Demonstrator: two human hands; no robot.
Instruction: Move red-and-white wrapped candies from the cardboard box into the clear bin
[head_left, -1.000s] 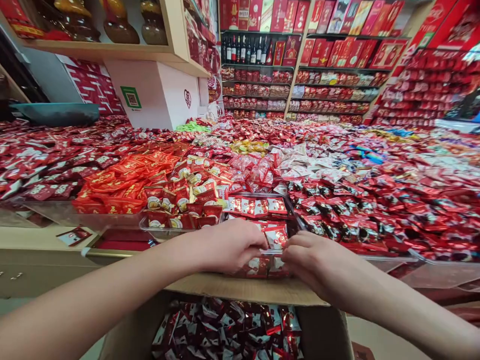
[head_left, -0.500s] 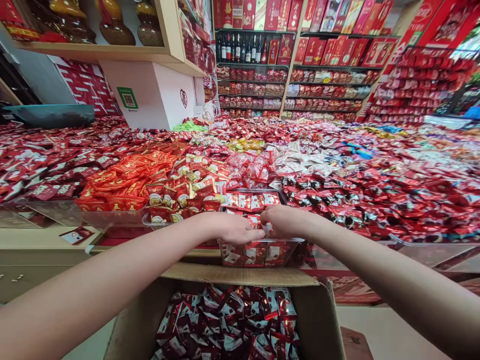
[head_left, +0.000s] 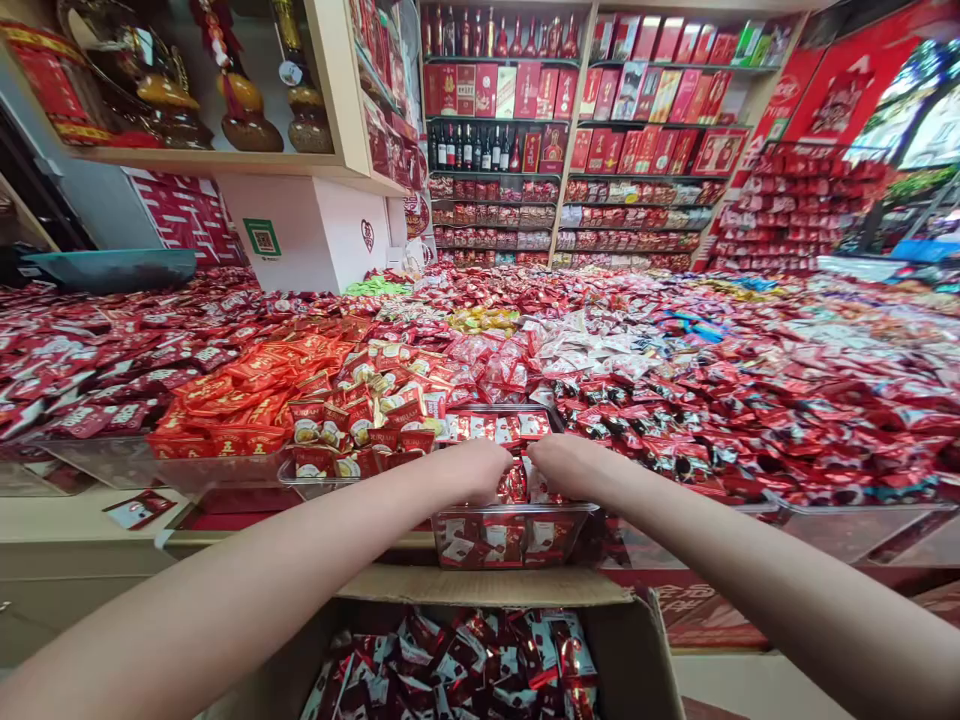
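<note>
Both of my hands reach into a clear plastic bin [head_left: 517,512] where red and white candy packets [head_left: 495,428] stand in rows. My left hand [head_left: 484,470] bends down over the bin's left side, its fingers hidden behind the wrist and among the packets. Close beside it, my right hand [head_left: 559,464] dips into the right side, knuckles up, its fingertips out of sight. A few shiny packets [head_left: 516,482] show in the gap between the hands. Below the bin, an open cardboard box [head_left: 487,588] holds a loose heap of dark red and white packets [head_left: 457,660].
Durian candy packets [head_left: 375,415] fill the bin to the left, with orange-red packets [head_left: 247,385] beyond. Black and red wrapped candies [head_left: 645,410] lie to the right. A shelf cabinet [head_left: 330,150] overhangs at upper left. A teal basin [head_left: 112,268] sits far left.
The view has tilted up, so the scene sits lower. My left hand's thumb and fingers, stretched across the bin before, now point down into it. My right hand stays over the right side.
</note>
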